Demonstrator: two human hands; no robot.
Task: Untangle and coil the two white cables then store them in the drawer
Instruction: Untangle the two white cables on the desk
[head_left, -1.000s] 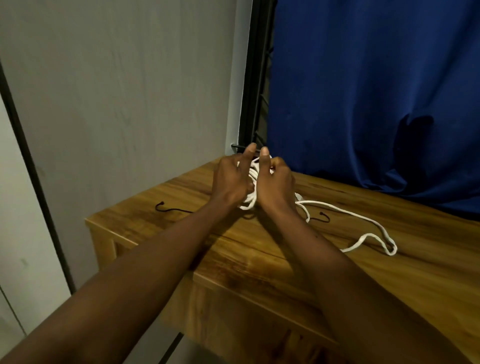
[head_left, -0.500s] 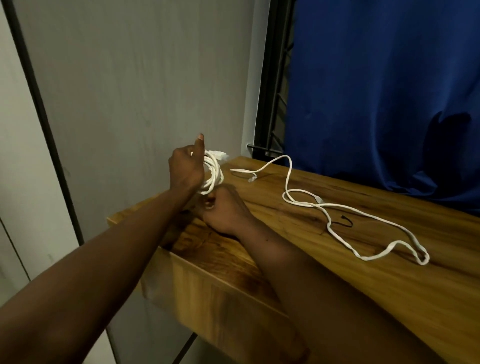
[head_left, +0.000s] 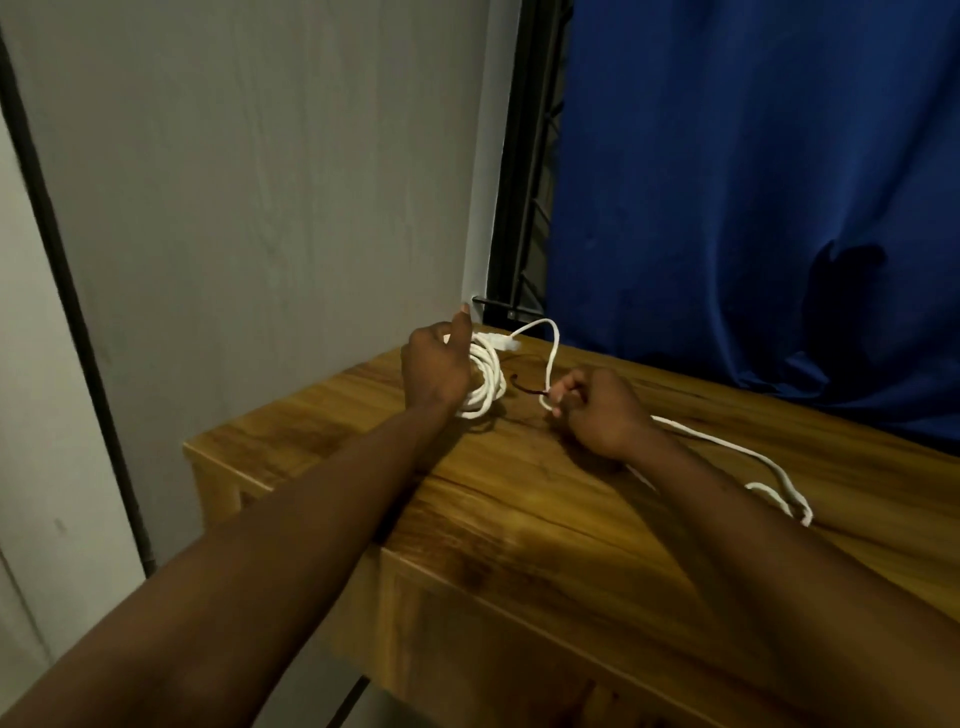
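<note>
My left hand (head_left: 435, 366) holds a coiled white cable (head_left: 487, 382) above the far left corner of the wooden table (head_left: 519, 519), thumb pointing up. A white plug end sticks out of the coil to the right. My right hand (head_left: 597, 410) is closed on a second white cable (head_left: 555, 348), which arcs up toward the coil. The loose part of that cable (head_left: 774, 473) trails right across the tabletop and ends in a small tangle. The drawer front is only partly in view below the table edge.
A thin dark wire (head_left: 524, 387) lies on the tabletop between my hands. A grey wall stands to the left, a black metal frame (head_left: 514, 208) at the back, and a blue curtain (head_left: 753, 182) hangs behind the table.
My hands have separated: the left kept the coil and the right moved right and took hold of the loose cable. The view has shifted left.
</note>
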